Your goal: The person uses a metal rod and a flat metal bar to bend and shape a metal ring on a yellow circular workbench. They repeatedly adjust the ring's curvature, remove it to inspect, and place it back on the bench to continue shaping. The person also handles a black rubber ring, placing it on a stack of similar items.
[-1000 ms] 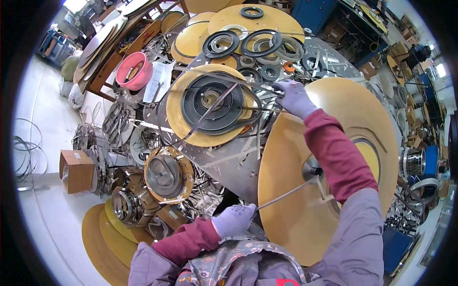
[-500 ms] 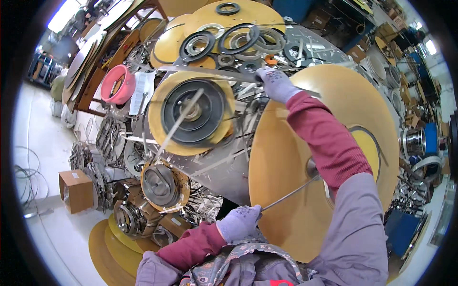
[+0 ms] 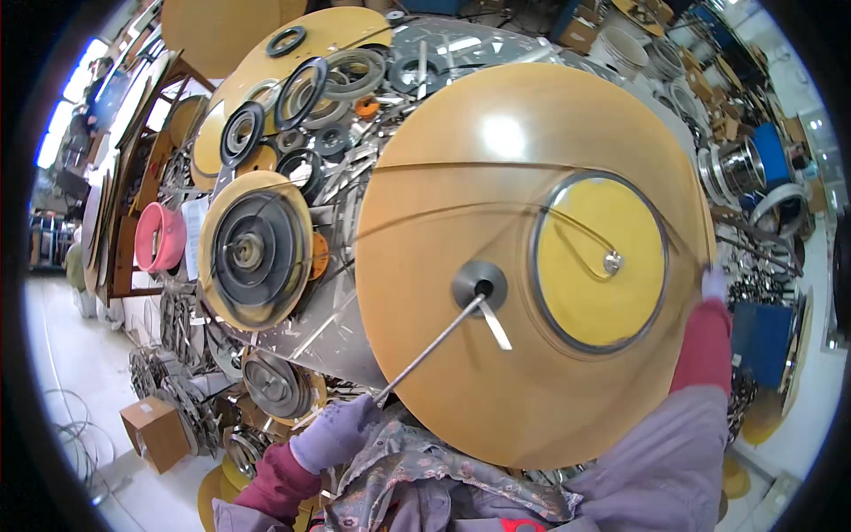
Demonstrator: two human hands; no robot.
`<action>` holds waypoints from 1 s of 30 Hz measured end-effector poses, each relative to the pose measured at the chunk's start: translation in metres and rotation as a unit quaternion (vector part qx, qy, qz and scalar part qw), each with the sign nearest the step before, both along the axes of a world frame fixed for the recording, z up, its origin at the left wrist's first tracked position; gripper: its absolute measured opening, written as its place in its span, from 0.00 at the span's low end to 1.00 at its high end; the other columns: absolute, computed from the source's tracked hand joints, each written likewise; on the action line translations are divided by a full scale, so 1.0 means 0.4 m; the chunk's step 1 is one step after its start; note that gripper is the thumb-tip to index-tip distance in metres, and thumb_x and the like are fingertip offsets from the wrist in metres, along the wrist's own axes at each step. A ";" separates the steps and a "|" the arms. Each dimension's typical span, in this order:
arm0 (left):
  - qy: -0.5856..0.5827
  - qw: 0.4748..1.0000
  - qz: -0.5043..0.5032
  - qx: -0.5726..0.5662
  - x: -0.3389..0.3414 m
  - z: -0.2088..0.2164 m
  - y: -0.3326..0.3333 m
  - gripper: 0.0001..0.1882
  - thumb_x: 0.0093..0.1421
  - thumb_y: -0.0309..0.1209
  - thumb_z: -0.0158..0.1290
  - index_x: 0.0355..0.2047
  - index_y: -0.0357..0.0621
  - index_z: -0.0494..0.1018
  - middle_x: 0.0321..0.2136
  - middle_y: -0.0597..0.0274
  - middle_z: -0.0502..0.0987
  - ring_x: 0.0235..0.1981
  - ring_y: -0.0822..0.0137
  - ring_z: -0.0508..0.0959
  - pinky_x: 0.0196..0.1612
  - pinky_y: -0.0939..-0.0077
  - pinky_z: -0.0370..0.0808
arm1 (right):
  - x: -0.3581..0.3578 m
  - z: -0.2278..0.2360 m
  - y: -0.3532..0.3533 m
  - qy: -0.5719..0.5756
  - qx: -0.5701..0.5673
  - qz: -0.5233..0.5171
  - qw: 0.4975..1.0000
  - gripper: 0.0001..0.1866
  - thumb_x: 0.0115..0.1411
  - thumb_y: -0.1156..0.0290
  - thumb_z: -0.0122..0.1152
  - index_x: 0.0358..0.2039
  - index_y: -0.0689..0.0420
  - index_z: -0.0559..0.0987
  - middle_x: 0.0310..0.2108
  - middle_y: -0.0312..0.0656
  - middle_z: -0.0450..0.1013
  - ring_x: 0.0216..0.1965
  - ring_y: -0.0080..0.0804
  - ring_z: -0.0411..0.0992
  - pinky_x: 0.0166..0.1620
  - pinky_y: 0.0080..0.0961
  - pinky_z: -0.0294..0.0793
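A large tan disc point(image 3: 425, 381) lies before me. On it sits a yellow round plate point(image 3: 589, 306) with a dark band around its edge and a small metal knob point(image 3: 612, 262). My left hand point(image 3: 335, 434), gloved in lavender, is closed around a thin metal rod point(image 3: 430, 348). The rod's far end meets the grey hub point(image 3: 463, 282) of the disc, where a short pale strip point(image 3: 496, 324) sticks out. A thin dark strip point(image 3: 461, 209) crosses the disc toward the plate. My right hand point(image 3: 714, 283) is at the disc's right rim, blurred, its fingers unclear.
Left of the disc, a dark grooved reel point(image 3: 277, 232) sits on a smaller tan disc. Black rings point(image 3: 241, 133) and metal scraps crowd the table behind. A pink basin point(image 3: 160, 237) stands at far left, a cardboard box point(image 3: 157, 434) on the floor, a blue bin point(image 3: 761, 346) at right.
My right hand has swung from the far middle of the table to the disc's right rim. The view has turned right, and the hub and yellow plate are now uncovered. The left hand keeps the rod.
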State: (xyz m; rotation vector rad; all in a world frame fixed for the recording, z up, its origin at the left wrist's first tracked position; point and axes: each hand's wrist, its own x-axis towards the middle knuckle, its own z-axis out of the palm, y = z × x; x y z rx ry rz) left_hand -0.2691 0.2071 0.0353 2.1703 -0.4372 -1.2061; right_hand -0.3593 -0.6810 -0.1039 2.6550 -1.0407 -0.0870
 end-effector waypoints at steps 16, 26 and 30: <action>-0.108 0.991 -0.042 -0.069 0.078 -0.086 -0.010 0.10 0.60 0.30 0.45 0.31 0.33 0.71 0.27 0.39 0.75 0.32 0.41 0.76 0.36 0.53 0.70 | -0.864 0.367 0.978 -0.256 0.603 -0.313 0.688 0.21 0.60 0.52 0.56 0.42 0.57 0.74 0.26 0.33 0.72 0.22 0.21 0.68 0.26 0.17 0.66; -0.109 0.990 -0.078 -0.032 0.061 -0.080 0.035 0.11 0.59 0.30 0.46 0.32 0.34 0.73 0.29 0.43 0.77 0.34 0.45 0.77 0.40 0.57 0.72 | -0.554 0.474 1.312 -0.151 0.711 -0.226 0.648 0.33 0.57 0.59 0.59 0.60 0.62 0.65 0.27 0.28 0.67 0.24 0.15 0.62 0.27 0.13 0.61; -0.138 0.986 -0.075 -0.046 0.048 -0.088 0.036 0.11 0.58 0.30 0.46 0.33 0.34 0.74 0.30 0.42 0.77 0.36 0.45 0.78 0.41 0.56 0.72 | -0.360 0.448 1.424 -0.220 0.736 -0.216 0.603 0.31 0.61 0.63 0.56 0.62 0.62 0.63 0.25 0.28 0.64 0.22 0.14 0.60 0.23 0.12 0.59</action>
